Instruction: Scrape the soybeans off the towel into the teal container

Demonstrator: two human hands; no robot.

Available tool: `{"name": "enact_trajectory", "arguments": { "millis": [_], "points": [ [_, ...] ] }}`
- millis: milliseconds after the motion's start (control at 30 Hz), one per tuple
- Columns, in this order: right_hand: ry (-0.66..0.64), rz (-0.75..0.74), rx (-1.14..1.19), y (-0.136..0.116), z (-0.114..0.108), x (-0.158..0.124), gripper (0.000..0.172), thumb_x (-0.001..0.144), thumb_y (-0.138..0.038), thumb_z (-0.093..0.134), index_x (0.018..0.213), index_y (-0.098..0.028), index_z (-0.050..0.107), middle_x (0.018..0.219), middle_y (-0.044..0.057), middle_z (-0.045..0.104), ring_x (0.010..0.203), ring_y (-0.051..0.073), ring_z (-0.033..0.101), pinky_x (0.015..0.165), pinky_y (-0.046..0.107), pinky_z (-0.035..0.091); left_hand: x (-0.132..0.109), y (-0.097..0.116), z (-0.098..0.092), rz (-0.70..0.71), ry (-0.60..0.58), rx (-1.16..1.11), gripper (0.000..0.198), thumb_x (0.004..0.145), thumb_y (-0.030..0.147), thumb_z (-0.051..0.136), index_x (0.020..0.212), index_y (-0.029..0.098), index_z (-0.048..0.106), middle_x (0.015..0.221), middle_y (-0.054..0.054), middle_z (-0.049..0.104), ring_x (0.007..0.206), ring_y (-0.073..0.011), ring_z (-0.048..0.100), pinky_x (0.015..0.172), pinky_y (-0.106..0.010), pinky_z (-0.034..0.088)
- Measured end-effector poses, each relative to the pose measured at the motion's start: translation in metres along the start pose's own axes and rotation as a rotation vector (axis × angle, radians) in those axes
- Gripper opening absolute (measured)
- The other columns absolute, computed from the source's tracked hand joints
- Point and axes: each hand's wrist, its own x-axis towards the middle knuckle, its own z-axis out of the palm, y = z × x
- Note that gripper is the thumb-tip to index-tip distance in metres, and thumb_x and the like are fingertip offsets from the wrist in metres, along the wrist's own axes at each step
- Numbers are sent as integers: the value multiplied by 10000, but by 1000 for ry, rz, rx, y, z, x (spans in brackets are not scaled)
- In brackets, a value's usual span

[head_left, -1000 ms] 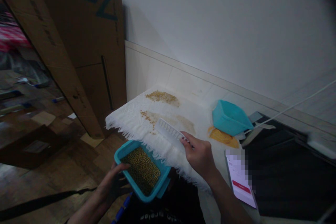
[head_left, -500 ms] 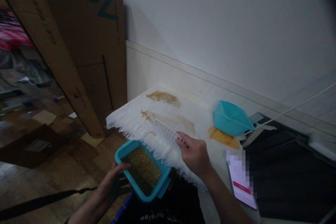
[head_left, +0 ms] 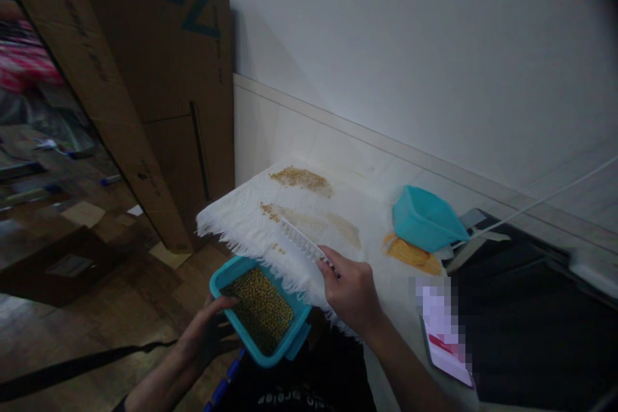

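Head view logged; dim light, some blur. Found right hand [head_left: 350, 293] clenched round one end of white comb [head_left: 299, 241], comb laid edge-down on white cloth [head_left: 241, 222] close to its near fringe. Found left hand [head_left: 203, 335] grasping teal tray [head_left: 219, 277] by the rim, fingers curled over the edge, tray hung just below the cloth's near fringe, tilted, with no support in sight. Recorded tray as well filled with beans [head_left: 261, 309]. Spotted a few loose beans [head_left: 277, 248] on the cloth between comb and fringe, a small cluster [head_left: 265, 209] further in on the cloth, a bigger pile [head_left: 299, 177] at the cloth's far edge. Noted second teal tray [head_left: 422, 219] and orange heap [head_left: 410, 254] off the cloth's right side, phone [head_left: 447, 341] further right of the cloth, cardboard box [head_left: 159, 77] left of it, wooden floor [head_left: 72, 283] below it.

Risks, judged only:
- Could lose beans to the floor through any gap between fringe and tray rim, given a one-handed hold
- Could spill the fill with more tilt of an already full tray
- Could snag comb teeth in the fringe and flick beans past the tray
- Could drag the cloth with comb pressure and pull the far pile along
- Cannot tell firmness of the left grip; underside of tray hidden
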Motion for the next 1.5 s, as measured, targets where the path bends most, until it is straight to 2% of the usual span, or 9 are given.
{"name": "enact_trajectory", "arguments": {
  "millis": [133, 333, 633, 833, 1000, 1267, 1500],
  "points": [
    [45, -54, -20, -4, 4, -5, 335, 1033, -139, 497, 1135, -93, 813, 855, 112, 854, 633, 191, 800, 601, 237, 625, -1, 5, 1, 10, 23, -13, 431, 740, 351, 828, 1096, 256, 606, 879, -85, 791, 813, -314, 752, 763, -468, 623],
    [20, -135, -42, -11, 7, -9, 343, 1051, -125, 473, 1146, -65, 798, 833, 114, 839, 588, 165, 767, 586, 230, 617, -3, 10, -1, 14, 36, -10, 340, 807, 328, 797, 1083, 261, 611, 851, -65, 776, 800, -300, 758, 774, -454, 616],
    [-47, -192, 43, -36, -1, -17, 358, 1048, -105, 454, 1194, -85, 781, 777, 70, 820, 600, 156, 770, 585, 228, 618, 1, 12, -3, 8, 32, -22, 388, 731, 345, 854, 1025, 266, 612, 851, -74, 774, 781, -309, 743, 760, -463, 603],
    [85, -107, -85, -9, 0, 3, 334, 1043, -127, 492, 1156, -86, 804, 796, 97, 837, 588, 177, 771, 574, 239, 604, -1, 11, -4, 14, 32, -19, 415, 764, 342, 843, 1099, 270, 608, 835, -49, 760, 797, -307, 748, 773, -463, 616],
    [75, -9, -115, 13, 7, 15, 342, 1010, -132, 503, 1118, -113, 827, 822, 109, 845, 602, 197, 781, 573, 249, 588, 0, 12, -3, 4, 30, -13, 395, 780, 324, 835, 1104, 259, 618, 901, -79, 780, 818, -311, 756, 774, -465, 617],
    [50, 32, -110, 13, 9, 15, 335, 1013, -164, 512, 1105, -165, 834, 794, 86, 835, 615, 193, 772, 596, 238, 566, -2, 13, -3, 11, 33, -8, 358, 825, 312, 797, 1128, 236, 621, 926, -113, 800, 820, -321, 768, 773, -474, 619],
    [1, 28, -140, 14, 12, 12, 348, 1011, -169, 499, 1128, -143, 826, 808, 92, 840, 608, 194, 765, 590, 243, 564, -4, 14, -1, 21, 43, -8, 316, 837, 307, 779, 1093, 248, 603, 865, -95, 790, 793, -319, 764, 764, -475, 621]
  ]
}}
